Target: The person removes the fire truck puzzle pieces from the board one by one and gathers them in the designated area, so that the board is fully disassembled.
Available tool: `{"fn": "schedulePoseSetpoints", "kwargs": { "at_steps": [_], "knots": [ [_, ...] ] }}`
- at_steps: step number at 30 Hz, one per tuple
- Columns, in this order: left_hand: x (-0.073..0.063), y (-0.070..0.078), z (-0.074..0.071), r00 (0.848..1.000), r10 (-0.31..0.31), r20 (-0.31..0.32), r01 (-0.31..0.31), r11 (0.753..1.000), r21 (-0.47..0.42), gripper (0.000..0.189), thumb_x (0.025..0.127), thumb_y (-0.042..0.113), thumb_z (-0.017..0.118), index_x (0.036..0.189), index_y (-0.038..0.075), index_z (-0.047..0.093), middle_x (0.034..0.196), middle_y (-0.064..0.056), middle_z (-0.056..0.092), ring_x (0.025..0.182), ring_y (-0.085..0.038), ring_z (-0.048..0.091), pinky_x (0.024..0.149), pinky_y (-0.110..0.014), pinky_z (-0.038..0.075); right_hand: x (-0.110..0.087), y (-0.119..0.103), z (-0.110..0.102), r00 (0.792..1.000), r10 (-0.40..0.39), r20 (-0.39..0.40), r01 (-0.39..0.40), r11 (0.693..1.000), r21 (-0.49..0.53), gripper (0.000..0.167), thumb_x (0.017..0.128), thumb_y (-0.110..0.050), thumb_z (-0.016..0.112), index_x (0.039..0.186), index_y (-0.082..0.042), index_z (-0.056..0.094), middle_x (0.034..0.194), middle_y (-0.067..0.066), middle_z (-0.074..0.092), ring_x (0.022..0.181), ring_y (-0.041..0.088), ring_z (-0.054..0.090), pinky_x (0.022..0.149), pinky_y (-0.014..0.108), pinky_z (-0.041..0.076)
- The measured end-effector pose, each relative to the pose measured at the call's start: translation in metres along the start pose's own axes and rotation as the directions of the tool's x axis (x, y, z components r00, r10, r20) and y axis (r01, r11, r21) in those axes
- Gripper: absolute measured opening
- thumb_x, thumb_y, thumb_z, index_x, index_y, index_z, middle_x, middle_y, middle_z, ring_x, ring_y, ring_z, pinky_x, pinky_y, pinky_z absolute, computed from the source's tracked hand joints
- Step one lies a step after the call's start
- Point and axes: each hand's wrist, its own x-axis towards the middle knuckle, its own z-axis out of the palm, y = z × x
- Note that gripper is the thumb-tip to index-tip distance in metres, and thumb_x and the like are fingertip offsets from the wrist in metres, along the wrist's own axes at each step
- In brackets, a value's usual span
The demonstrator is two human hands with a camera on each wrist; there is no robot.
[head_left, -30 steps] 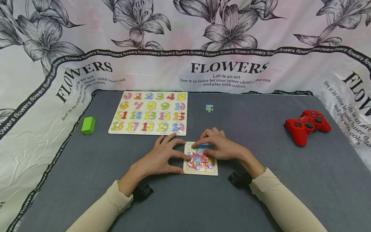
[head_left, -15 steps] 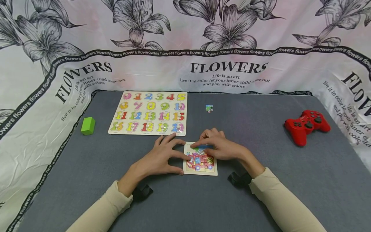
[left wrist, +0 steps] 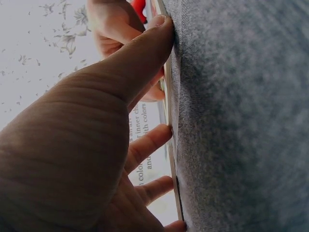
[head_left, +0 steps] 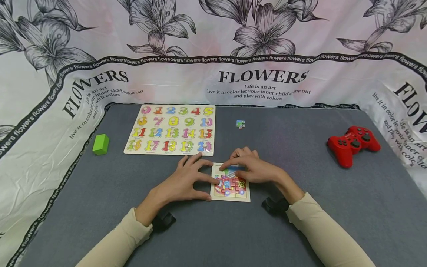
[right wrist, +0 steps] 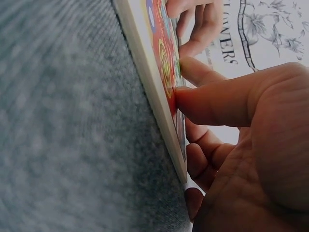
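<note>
In the head view a small wooden jigsaw puzzle with a red vehicle picture lies on the table between both hands. My left hand is spread at its left side, index fingertip on the picture, thumb at the lower left edge. Thumb and index of my right hand press on the upper part of the picture, tips apart; the other fingers are bent. That hand partly covers the top pieces. In the right wrist view the right thumb touches the puzzle surface. A loose puzzle piece lies beyond the puzzle.
A number board lies behind the left hand, whose far fingers reach its front edge. A green block stands at the left, and a red game controller rests at the right. A flower-printed cloth borders the grey table.
</note>
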Motion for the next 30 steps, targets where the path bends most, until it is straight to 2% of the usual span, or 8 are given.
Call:
{"fn": "schedulePoseSetpoints", "kwargs": {
  "at_steps": [6, 12, 16, 30],
  "knots": [
    [-0.0002, 0.0029, -0.0003, 1.000, 0.014, 0.008, -0.015, 1.000, 0.018, 0.051, 0.083, 0.051, 0.081, 0.132, 0.040, 0.069, 0.155, -0.003, 0.045, 0.156, -0.042, 0.016, 0.117, -0.075, 0.010, -0.0003, 0.0014, 0.0003, 1.000, 0.003, -0.005, -0.003, 1.000, 0.003, 0.046, 0.091, 0.001, 0.062, 0.126, -0.026, 0.073, 0.111, 0.002, 0.057, 0.102, 0.019, 0.037, 0.083, 0.043, 0.021],
    [-0.0028, 0.0085, 0.0026, 0.997, 0.021, 0.074, -0.019, 1.000, -0.025, 0.052, 0.093, 0.042, 0.071, 0.143, 0.043, 0.057, 0.165, -0.010, 0.029, 0.157, -0.048, -0.002, 0.113, -0.081, -0.002, -0.0004, 0.0015, 0.0008, 1.000, -0.006, -0.010, 0.006, 1.000, -0.005, 0.046, 0.090, 0.001, 0.062, 0.126, -0.025, 0.073, 0.109, 0.002, 0.057, 0.101, 0.018, 0.036, 0.084, 0.042, 0.020],
    [-0.0027, 0.0101, 0.0056, 0.996, 0.018, 0.086, -0.016, 1.000, -0.025, 0.053, 0.094, 0.037, 0.067, 0.145, 0.045, 0.055, 0.168, -0.011, 0.020, 0.157, -0.046, -0.009, 0.112, -0.081, -0.007, -0.0002, 0.0009, 0.0005, 1.000, -0.013, -0.010, 0.013, 1.000, -0.005, 0.045, 0.091, 0.001, 0.062, 0.126, -0.025, 0.073, 0.108, 0.002, 0.057, 0.100, 0.018, 0.036, 0.083, 0.042, 0.020],
    [-0.0018, 0.0092, 0.0083, 0.997, -0.004, 0.080, 0.006, 1.000, -0.028, 0.054, 0.091, 0.039, 0.070, 0.143, 0.046, 0.056, 0.168, -0.008, 0.021, 0.158, -0.043, -0.009, 0.113, -0.080, -0.008, 0.0007, 0.0028, 0.0001, 1.000, -0.004, -0.003, 0.004, 1.000, 0.011, 0.046, 0.090, 0.000, 0.062, 0.126, -0.028, 0.072, 0.112, 0.001, 0.058, 0.101, 0.018, 0.038, 0.082, 0.042, 0.020]
  ]
}}
